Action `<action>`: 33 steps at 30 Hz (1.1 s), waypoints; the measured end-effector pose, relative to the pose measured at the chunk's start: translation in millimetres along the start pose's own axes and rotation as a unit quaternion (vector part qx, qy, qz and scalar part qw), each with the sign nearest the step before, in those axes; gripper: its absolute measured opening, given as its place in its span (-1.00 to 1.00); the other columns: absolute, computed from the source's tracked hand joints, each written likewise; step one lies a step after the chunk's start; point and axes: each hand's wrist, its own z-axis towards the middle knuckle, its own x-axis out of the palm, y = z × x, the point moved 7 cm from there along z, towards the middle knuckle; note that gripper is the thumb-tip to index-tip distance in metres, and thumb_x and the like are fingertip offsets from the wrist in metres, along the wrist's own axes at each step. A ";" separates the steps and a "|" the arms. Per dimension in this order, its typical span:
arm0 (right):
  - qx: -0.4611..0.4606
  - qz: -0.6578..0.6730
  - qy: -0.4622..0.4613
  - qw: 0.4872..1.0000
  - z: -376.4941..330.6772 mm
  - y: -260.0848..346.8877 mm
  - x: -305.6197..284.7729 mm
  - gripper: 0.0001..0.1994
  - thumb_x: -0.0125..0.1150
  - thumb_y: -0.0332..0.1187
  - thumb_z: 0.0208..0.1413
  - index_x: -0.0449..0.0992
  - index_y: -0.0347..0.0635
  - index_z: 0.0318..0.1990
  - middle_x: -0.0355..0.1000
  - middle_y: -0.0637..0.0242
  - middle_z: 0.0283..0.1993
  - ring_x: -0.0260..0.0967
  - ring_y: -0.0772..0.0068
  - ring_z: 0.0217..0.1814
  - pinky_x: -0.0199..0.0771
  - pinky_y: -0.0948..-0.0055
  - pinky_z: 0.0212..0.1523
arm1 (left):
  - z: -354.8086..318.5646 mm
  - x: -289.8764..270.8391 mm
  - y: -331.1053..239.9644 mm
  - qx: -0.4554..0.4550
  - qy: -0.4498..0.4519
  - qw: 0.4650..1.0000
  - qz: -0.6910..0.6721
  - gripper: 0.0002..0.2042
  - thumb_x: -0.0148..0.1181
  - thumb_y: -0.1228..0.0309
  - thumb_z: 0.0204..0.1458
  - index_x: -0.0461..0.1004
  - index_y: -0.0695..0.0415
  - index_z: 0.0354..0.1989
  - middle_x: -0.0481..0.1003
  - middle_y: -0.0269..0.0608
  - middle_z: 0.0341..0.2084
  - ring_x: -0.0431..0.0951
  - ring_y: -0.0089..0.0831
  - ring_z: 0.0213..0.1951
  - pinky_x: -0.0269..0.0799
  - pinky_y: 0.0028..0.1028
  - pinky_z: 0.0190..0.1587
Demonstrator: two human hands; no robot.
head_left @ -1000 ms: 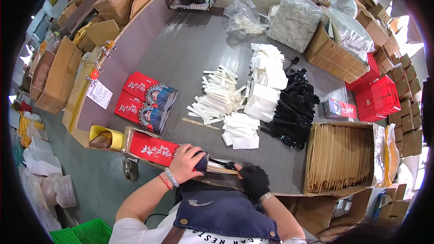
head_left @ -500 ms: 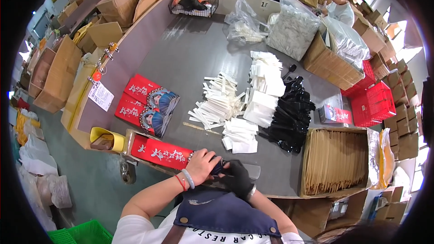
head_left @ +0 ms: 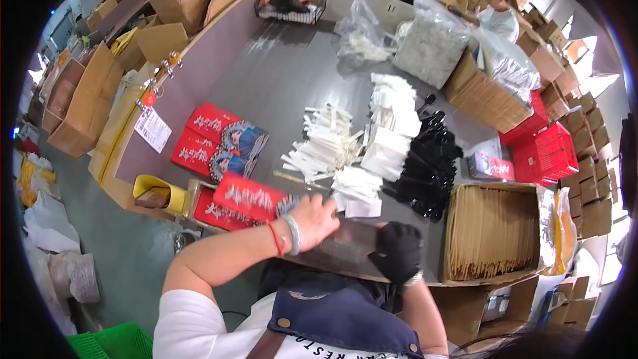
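Note:
My left hand [head_left: 314, 221], with a bangle and a red cord at its wrist, is over the front of the table. It holds a red printed packet [head_left: 247, 196] with a blue illustrated end; the packet is smeared by motion and its gripped edge is hidden under the hand. Below that packet, more red packets [head_left: 216, 211] lie in a narrow cardboard box [head_left: 193, 201]. To the right, my right hand [head_left: 397, 251] wears a black glove with bare fingertips. Its thumb and fingers are apart, with nothing visible between them, above the table's front edge.
Red packets [head_left: 207, 134] lie at the left. White paper strips [head_left: 325, 143], white packets [head_left: 389, 149] and black plastic spoons [head_left: 428, 166] are piled mid-table. A box of wooden sticks [head_left: 495, 236] stands right, a yellow container [head_left: 174, 198] left. A co-worker [head_left: 498, 16] is at the far right.
My hands have moved apart, the left one up and rightward, the right one to the right. A red packet has risen out of the narrow box with my left hand.

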 end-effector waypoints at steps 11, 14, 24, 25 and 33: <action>0.150 0.012 0.058 0.987 -58.9 -77.6 35.1 -0.40 0.49 -0.22 -0.37 0.41 -0.13 -0.07 0.39 0.14 -0.11 0.33 -0.01 -0.02 0.29 0.08 0.01 | -69.8 -4.1 48.3 -0.178 -0.054 0.931 -0.314 -0.78 0.29 0.44 -0.15 0.50 0.18 -0.30 0.46 -0.09 -0.20 0.47 -0.12 -0.12 0.41 -0.26 -0.06; 0.128 0.005 0.064 0.990 -63.3 -75.6 55.1 -0.36 0.47 -0.21 -0.34 0.40 -0.12 0.01 0.38 0.12 -0.08 0.32 -0.01 0.00 0.27 0.07 0.05 | -89.5 37.9 -22.6 -0.119 0.062 0.871 -0.472 -0.75 0.23 0.39 0.00 0.51 0.19 -0.15 0.48 -0.07 -0.11 0.48 -0.14 -0.06 0.41 -0.29 0.00; 0.079 0.645 0.371 0.663 -104.1 34.2 45.9 -0.60 0.04 -0.25 0.24 0.39 -0.23 0.17 0.34 0.12 0.21 0.25 0.24 0.28 0.15 0.31 0.27 | -102.1 53.5 -59.3 -0.061 0.157 0.787 -0.593 -0.68 0.02 0.37 0.18 0.43 0.20 0.08 0.45 -0.03 0.03 0.45 -0.16 0.06 0.36 -0.37 0.10; 0.083 0.641 0.363 0.671 -108.8 33.3 43.0 -0.60 0.04 -0.25 0.24 0.39 -0.23 0.17 0.34 0.11 0.21 0.25 0.24 0.28 0.16 0.31 0.27 | -100.2 50.7 -56.8 -0.083 0.146 0.769 -0.617 -0.70 0.05 0.38 0.16 0.46 0.20 0.04 0.48 -0.03 0.00 0.48 -0.18 0.03 0.38 -0.39 0.09; 0.081 0.616 0.316 0.717 -140.9 26.0 33.5 -0.62 0.02 -0.27 0.25 0.41 -0.26 0.15 0.33 0.10 0.23 0.25 0.24 0.29 0.18 0.33 0.27 | -59.1 52.2 -65.1 -0.140 0.148 0.792 -0.575 -0.79 0.15 0.46 0.08 0.55 0.21 -0.12 0.59 -0.12 -0.24 0.60 -0.36 -0.21 0.47 -0.46 -0.12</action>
